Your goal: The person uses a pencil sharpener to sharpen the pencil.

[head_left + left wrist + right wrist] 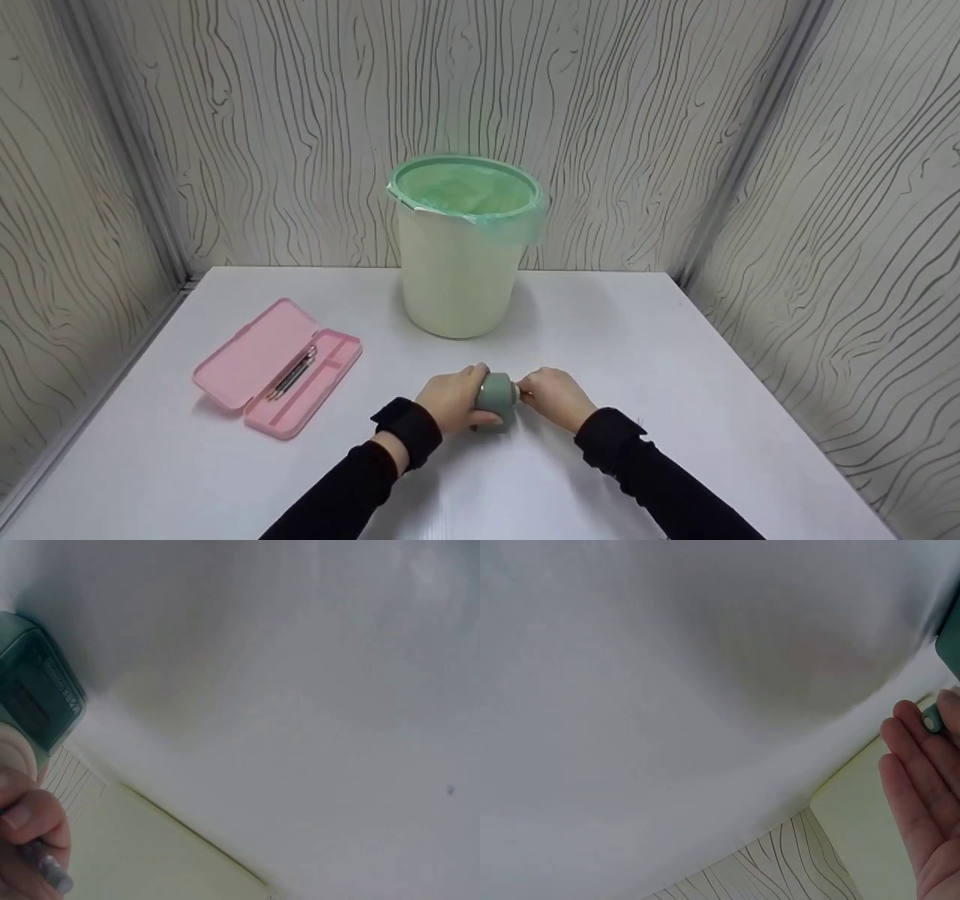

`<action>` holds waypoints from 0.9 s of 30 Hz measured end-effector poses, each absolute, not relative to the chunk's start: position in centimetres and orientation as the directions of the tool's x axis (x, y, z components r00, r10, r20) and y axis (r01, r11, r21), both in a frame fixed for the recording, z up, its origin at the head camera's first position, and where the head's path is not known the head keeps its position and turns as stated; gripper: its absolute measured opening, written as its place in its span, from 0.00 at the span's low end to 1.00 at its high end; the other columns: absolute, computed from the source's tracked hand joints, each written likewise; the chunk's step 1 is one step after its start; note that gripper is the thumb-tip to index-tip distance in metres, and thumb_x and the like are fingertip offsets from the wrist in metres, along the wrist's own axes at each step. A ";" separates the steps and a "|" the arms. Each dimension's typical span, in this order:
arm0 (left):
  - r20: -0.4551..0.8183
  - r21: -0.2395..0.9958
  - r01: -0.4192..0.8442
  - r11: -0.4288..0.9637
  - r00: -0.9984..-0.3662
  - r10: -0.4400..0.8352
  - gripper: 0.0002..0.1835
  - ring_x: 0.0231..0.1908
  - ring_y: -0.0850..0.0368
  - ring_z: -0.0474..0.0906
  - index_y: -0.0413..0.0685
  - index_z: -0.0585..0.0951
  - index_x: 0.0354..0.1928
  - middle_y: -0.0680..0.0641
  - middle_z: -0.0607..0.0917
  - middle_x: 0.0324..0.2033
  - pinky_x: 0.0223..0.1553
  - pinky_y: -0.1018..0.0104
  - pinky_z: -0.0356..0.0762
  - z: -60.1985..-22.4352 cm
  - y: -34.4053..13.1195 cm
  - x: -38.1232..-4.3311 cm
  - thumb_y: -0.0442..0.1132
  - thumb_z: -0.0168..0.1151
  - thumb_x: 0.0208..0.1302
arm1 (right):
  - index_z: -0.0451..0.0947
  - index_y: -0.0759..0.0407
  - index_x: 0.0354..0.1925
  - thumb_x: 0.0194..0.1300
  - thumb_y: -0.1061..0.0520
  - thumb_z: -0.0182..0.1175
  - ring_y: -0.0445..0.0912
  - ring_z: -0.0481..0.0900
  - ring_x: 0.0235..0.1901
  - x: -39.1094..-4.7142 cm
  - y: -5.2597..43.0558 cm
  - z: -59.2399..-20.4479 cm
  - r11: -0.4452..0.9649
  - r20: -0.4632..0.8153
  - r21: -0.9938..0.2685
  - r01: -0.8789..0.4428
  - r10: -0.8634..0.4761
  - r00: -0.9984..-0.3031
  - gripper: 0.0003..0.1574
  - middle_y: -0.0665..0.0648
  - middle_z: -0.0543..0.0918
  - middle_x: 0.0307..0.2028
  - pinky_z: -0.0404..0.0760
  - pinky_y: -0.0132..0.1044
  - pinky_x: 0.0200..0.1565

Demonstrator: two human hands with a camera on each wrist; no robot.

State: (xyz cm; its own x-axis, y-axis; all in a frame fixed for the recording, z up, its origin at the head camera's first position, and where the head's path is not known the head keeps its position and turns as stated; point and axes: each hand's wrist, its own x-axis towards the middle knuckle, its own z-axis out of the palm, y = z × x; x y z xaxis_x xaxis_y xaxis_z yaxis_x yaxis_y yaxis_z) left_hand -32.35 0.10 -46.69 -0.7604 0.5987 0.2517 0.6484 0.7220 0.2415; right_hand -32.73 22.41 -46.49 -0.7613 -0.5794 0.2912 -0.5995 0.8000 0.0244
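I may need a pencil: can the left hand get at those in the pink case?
Probably yes: the pencils lie uncovered, nothing stands between, but the left hand must likely release the green device first.

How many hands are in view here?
2: the left hand grips the green device, and the right hand, just to its right, pinches a slim stick.

Right grip (934,796) pinching small green rod (932,720); green device (951,645) at right edge.

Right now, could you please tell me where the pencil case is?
In the head view, the pink pencil case lies open at left on the white table, left of the bin.
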 end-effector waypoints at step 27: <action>0.239 0.233 0.625 0.745 -0.779 0.579 0.33 0.36 0.54 0.85 0.46 0.72 0.53 0.47 0.86 0.42 0.36 0.63 0.83 -46.6 0.4 -32.3 0.61 0.72 0.59 | 0.89 0.60 0.42 0.62 0.65 0.67 0.48 0.90 0.39 -29.5 23.4 -46.8 0.737 0.263 -0.062 -0.673 -0.639 -0.723 0.10 0.54 0.92 0.36 0.87 0.39 0.44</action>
State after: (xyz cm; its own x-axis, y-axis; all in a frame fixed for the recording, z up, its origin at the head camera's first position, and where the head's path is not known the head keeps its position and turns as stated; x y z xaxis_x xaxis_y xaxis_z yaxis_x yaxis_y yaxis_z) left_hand -32.27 0.43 -46.58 -0.7795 0.5792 0.2387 0.6250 0.7450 0.2332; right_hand -29.53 23.44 -46.82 -0.7231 -0.6389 0.2625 -0.6735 0.7366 -0.0623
